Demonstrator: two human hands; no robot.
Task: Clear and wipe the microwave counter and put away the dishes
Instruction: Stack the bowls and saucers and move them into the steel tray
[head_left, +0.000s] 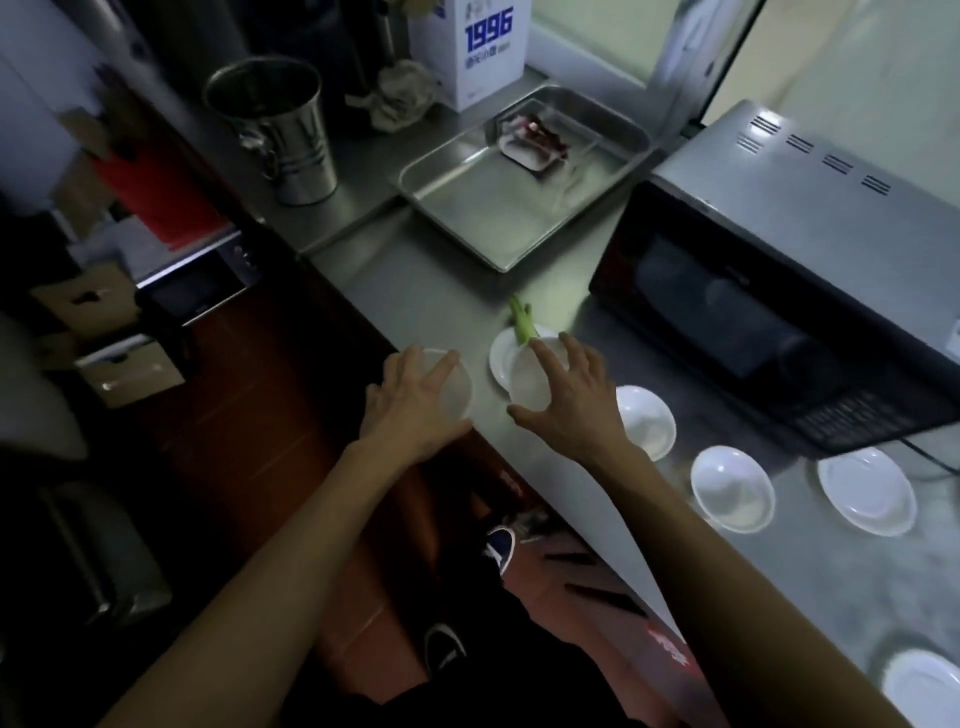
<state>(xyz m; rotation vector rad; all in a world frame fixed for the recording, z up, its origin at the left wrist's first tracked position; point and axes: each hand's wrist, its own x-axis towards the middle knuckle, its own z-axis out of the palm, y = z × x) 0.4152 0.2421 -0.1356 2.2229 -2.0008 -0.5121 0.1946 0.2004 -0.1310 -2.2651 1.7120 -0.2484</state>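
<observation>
A translucent round plastic bowl (451, 385) is gripped at the steel counter (415, 291) edge by the left hand (415, 400), fingers spread over its rim. Beside it, a second translucent bowl (530, 382) is clasped by the right hand (569, 397), fingers splayed, over a white saucer (500, 358) bearing a green stalk (521, 322). Further right, white dishes (732, 488) lie before the black microwave (779, 322).

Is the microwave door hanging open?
No. The microwave has its dark glass door flat against the front, shut, while both hands work at the small dishes in front of it.
</observation>
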